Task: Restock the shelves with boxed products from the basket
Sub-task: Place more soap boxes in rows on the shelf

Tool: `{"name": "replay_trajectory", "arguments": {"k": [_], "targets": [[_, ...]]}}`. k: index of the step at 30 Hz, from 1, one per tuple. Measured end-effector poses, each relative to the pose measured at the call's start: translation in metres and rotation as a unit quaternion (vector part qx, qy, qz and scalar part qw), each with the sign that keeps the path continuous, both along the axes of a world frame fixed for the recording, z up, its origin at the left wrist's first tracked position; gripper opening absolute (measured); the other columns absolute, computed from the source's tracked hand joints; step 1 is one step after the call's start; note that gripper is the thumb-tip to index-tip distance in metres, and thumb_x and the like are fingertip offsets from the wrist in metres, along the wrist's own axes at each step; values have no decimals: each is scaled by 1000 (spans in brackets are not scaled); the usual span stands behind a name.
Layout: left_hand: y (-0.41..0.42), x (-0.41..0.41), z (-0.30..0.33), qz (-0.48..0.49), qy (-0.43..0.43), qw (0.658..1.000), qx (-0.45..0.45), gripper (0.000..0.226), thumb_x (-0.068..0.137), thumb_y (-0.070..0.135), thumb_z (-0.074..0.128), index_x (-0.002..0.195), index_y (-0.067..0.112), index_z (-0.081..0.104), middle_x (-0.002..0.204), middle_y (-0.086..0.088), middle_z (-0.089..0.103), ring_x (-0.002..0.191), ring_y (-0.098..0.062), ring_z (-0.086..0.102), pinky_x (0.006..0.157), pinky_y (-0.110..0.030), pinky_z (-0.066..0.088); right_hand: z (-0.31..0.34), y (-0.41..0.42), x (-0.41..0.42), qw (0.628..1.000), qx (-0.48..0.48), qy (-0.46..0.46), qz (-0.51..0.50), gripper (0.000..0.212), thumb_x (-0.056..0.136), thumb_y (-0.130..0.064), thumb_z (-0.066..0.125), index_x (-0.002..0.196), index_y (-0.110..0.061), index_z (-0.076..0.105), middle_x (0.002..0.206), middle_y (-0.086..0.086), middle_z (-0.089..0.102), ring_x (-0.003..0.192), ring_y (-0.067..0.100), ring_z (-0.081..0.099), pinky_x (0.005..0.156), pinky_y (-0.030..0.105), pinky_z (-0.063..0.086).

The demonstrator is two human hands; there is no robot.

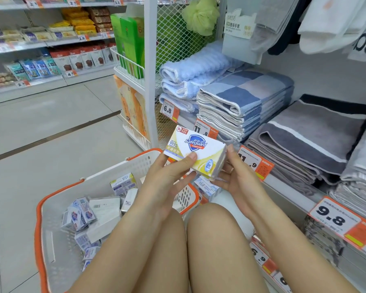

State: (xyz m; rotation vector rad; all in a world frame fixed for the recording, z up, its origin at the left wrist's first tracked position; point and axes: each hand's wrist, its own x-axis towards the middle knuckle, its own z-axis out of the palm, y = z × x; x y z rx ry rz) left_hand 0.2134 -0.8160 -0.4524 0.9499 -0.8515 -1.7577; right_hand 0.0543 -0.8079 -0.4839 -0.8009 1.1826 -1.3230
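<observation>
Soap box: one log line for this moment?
soap box | held by left hand and right hand | above basket | more boxes inside | not shelved yet

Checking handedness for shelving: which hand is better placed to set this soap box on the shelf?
Probably the right hand. It grips the soap box's end nearest the shelf to the right, while the left hand holds the end over the basket.
</observation>
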Motion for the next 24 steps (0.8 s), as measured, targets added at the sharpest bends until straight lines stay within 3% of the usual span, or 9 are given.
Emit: {"name": "replay_trajectory", "arguments": {"k": [4,9,11,15,17,19,21,22,24], "targets": [[-16,4,-6,-47,-47,998,21,44,82,11,71,124,10,59,111,-6,71,105,-24,67,84,-29,57,0,-1,-14,996,38,46,59,73,71,-79,48,108,-20,68,99,6,73,85,21,71,71,32,55],[-46,-11,-16,-158,-225,962,-10,37,81,20,73,116,23,63,110,3,72,111,-22,64,84,-32,56,-18,-5,-34,987,85,73,113,51,70,-46,66,112,-17,66,105,10,72,88,21,70,76,34,57],[-61,-20,-21,-235,-319,918,-29,30,85,29,69,114,29,61,114,6,68,110,-19,62,85,-34,56,-35,-7,-44,987,122,42,93,47,67,-36,69,110,-15,66,100,9,73,84,19,70,73,32,58],[-107,-35,-44,-388,-500,771,-74,43,91,42,57,130,23,53,131,0,56,116,-19,57,97,-36,48,-88,-6,-66,977,202,50,43,58,61,-39,74,111,-12,65,89,10,74,76,18,70,74,34,60],[-134,-39,-66,-418,-534,729,-95,50,91,46,55,136,23,48,140,1,49,123,-19,51,101,-33,43,-120,-4,-75,967,242,78,7,60,64,-45,73,112,-10,65,87,13,73,79,23,72,79,36,59],[-158,-42,-98,-434,-571,683,-137,57,92,50,50,142,23,40,148,2,40,134,-18,39,109,-31,32,-150,-4,-85,955,274,108,-37,61,66,-50,74,111,-9,65,92,13,72,81,24,72,69,30,58],[-174,-45,-135,-435,-606,638,-187,64,94,51,47,148,20,29,151,-3,36,138,-21,34,110,-32,28,-174,-7,-94,944,292,135,-79,43,76,-42,74,104,-12,61,86,5,67,68,13,68,52,19,50],[-179,-46,-153,-430,-618,622,-214,68,93,55,45,149,20,27,151,-5,37,137,-24,36,109,-33,30,-184,-12,-99,937,293,162,-95,32,79,-35,74,100,-15,59,84,2,66,64,10,66,51,18,48],[-181,-48,-188,-422,-635,589,-267,82,81,68,33,148,20,30,144,-9,45,130,-28,42,106,-36,35,-205,-23,-111,925,287,229,-103,33,76,-28,77,100,-21,57,94,0,70,77,11,68,67,26,52]]}}
